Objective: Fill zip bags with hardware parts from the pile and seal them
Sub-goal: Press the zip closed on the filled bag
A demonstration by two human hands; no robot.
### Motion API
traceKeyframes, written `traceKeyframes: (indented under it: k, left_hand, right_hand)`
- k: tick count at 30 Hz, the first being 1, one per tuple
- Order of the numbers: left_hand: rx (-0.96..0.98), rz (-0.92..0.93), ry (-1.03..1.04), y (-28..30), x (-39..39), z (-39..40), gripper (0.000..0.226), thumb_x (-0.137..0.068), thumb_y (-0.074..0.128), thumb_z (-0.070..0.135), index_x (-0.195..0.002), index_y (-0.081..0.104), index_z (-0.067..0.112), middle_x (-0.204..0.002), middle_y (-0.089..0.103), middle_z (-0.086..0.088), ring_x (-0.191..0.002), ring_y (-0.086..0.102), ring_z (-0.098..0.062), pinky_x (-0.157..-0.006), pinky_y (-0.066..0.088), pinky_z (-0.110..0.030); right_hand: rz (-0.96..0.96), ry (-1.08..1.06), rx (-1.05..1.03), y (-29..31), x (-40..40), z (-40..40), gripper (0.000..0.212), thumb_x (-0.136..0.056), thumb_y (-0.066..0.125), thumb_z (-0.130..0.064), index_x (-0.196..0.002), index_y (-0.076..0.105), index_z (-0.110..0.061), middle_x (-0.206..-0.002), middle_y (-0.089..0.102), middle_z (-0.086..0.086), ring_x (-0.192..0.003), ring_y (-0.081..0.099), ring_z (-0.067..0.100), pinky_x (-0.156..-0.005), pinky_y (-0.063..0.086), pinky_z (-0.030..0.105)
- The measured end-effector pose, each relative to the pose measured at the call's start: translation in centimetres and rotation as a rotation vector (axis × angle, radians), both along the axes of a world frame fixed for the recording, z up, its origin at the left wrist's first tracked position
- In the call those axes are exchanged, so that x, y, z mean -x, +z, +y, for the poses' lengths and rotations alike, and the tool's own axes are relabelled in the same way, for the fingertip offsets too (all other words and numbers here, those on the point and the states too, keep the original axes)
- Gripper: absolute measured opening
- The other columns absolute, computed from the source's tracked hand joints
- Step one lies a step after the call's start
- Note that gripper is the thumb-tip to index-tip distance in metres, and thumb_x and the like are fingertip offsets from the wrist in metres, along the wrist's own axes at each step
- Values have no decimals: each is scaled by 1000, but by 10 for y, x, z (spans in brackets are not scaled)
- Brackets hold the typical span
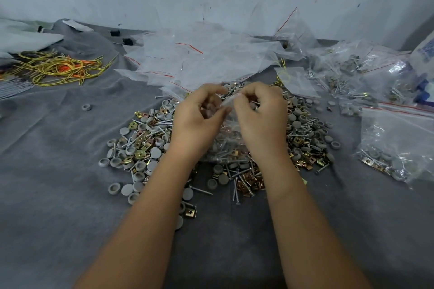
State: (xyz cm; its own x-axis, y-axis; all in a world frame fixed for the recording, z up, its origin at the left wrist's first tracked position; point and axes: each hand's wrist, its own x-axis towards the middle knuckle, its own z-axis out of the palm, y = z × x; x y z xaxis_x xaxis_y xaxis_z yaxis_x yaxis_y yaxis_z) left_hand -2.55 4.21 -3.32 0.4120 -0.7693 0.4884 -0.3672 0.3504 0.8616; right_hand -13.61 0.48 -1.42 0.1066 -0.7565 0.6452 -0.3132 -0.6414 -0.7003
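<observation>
A pile of hardware parts [145,143], grey round caps, screws and brass clips, spreads over the grey cloth in the middle. Above it hangs a clear zip bag [229,145] holding screws, clips and caps. My left hand [199,119] pinches the bag's top edge on the left side. My right hand [260,117] pinches the same edge on the right side, fingers curled. Both hands meet at the bag's mouth; whether the zip is closed is hidden by the fingers.
Empty zip bags with red strips [199,58] lie heaped behind the pile. Filled bags [397,143] sit at the right, more [357,70] at the back right. Yellow and orange wires [61,68] lie at the left. A stray cap [87,107] rests on the cloth.
</observation>
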Motion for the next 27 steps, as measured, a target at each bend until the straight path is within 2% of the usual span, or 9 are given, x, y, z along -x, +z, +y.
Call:
traceKeyframes:
  k: [3, 5, 8, 13, 16, 19, 21, 23, 27]
  left_hand:
    - [32, -101, 26, -1, 3, 2, 35, -85, 71, 0, -89, 62, 33, -84, 62, 6, -77, 59, -11, -69, 52, -26]
    - [58, -163, 35, -2, 2, 1, 35, -87, 68, 0, -92, 62, 35, -89, 62, 6, -84, 59, -8, -75, 52, -29]
    - [58, -148, 45, -3, -4, 1, 30, -93, 62, 4, -102, 65, 33, -95, 64, 4, -85, 58, -2, -76, 48, -19]
    - [8, 498, -166, 0, -12, 0, 23, -97, 52, 5, -94, 70, 19, -87, 73, 12, -75, 64, -5, -74, 57, -34]
    - [72, 822, -264, 3, -16, -1, 17, -93, 56, 12, -106, 68, 9, -72, 69, 3, -65, 64, -7, -63, 58, -24]
    - [87, 856, -286, 4, -19, -2, 19, -94, 54, 16, -104, 70, 12, -79, 72, 1, -74, 67, -10, -81, 57, -30]
    - [82, 824, -301, 3, -19, -2, 21, -98, 50, 15, -105, 70, 12, -87, 74, -1, -82, 69, -14, -86, 56, -38]
    - [80, 816, -319, 3, -19, -2, 23, -95, 52, 18, -109, 69, 9, -93, 75, -4, -86, 71, -17, -85, 58, -40]
    - [88, 780, -273, 4, -17, -2, 48, -84, 59, 27, -121, 60, -4, -100, 75, -2, -90, 71, -17, -72, 60, -34]
  right_hand:
    - [-353, 259, -539, 7, 2, -2, 24, -84, 57, -9, -61, 57, -18, -58, 52, -8, -55, 49, 5, -52, 42, 15]
    - [-416, 316, -641, 8, 7, -6, 23, -86, 59, -7, -66, 64, -16, -64, 63, -11, -59, 59, -5, -54, 45, 11]
    - [-444, 334, -571, 5, 12, -12, 26, -90, 57, -6, -75, 72, -21, -76, 71, -20, -72, 60, -17, -57, 40, 0]
    - [-493, 311, -586, 3, 14, -17, 17, -89, 61, -10, -88, 72, -23, -91, 71, -14, -76, 62, -11, -61, 44, 5]
    - [-440, 349, -630, 1, 13, -17, 16, -88, 66, -17, -102, 68, -23, -110, 69, 0, -97, 64, 6, -81, 46, 20]
    - [-459, 367, -645, 1, 14, -17, 24, -86, 70, -18, -110, 67, -15, -110, 70, 6, -101, 66, 16, -93, 50, 31]
    - [-506, 388, -597, 1, 14, -16, 23, -87, 70, -15, -107, 69, -5, -93, 72, 3, -85, 67, 10, -82, 52, 25]
    - [-539, 387, -531, 1, 15, -16, 16, -89, 67, -11, -101, 69, -1, -75, 67, -2, -68, 61, 6, -68, 49, 18]
    - [-537, 337, -476, 1, 15, -16, 15, -90, 65, -8, -101, 68, 1, -71, 62, -2, -63, 56, 4, -63, 47, 15]
